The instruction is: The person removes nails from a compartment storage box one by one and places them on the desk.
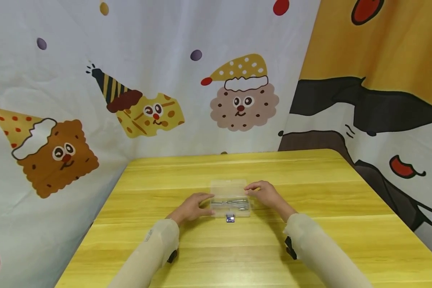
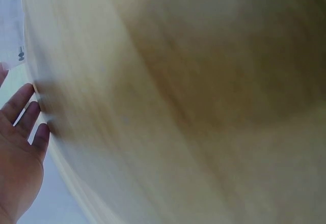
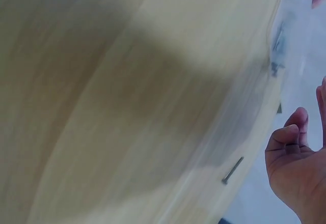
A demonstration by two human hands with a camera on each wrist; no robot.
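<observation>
My left hand [image 1: 191, 208] rests at the left end of the clear plastic box [image 1: 230, 198], fingers [image 2: 28, 113] nearly straight and lying side by side, their tips against the box wall; nothing is pinched. My right hand [image 1: 265, 194] sits at the right end of the same box, fingers [image 3: 286, 136] loosely bent, tips at or on the lid edge (whether they actually press it I cannot tell). The box lies flat on the yellow wooden table [image 1: 309, 240], directly between my two sets of fingers. Inside it, long metal pieces [image 1: 230, 203] lie roughly crosswise; the right wrist view shows one nail-like piece [image 3: 232, 170] just left of my right fingers, seen through the plastic. A small blue-and-silver clip [image 1: 230, 218] lies on the table just on the near side of the box, below and between my fingers. Beyond the fingers hangs a cartoon-printed cloth backdrop [image 1: 147, 80]. Both wrist views are blurred.
</observation>
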